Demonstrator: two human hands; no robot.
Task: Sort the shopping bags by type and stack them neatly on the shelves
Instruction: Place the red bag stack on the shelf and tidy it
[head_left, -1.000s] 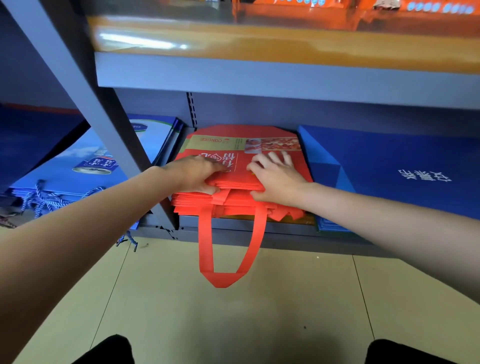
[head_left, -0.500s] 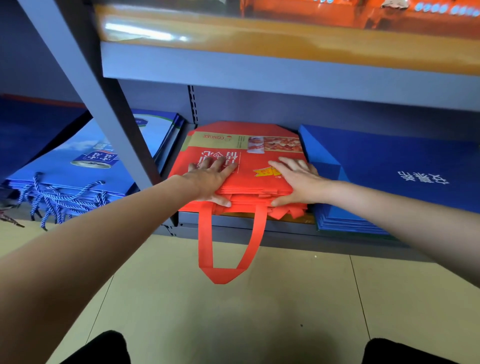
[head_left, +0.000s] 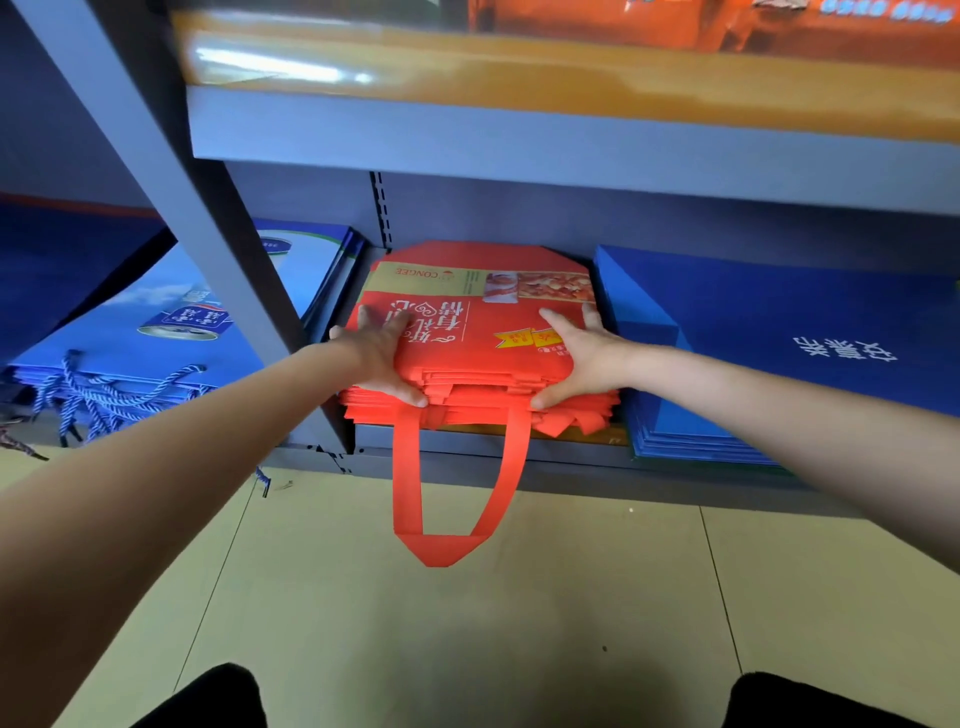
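Both hands grip the top few bags of the red bag stack (head_left: 483, 332) on the bottom shelf (head_left: 519, 457). The left hand (head_left: 382, 353) has fingers spread flat on top and the thumb hooked under the front edge; the right hand (head_left: 576, 353) mirrors it at the other side, so each grip is narrow, pinching red bags. One red handle (head_left: 452, 519) hangs down between the two grips, over the shelf lip toward the floor (head_left: 467, 649). Outside the left grip lies a pile of light blue bags (head_left: 156, 332) with rope cords; outside the right grip, a dark blue stack (head_left: 779, 338). To square the pile well, I judge both hands should push evenly backward, keep edges flush, then tuck the dangling handle in
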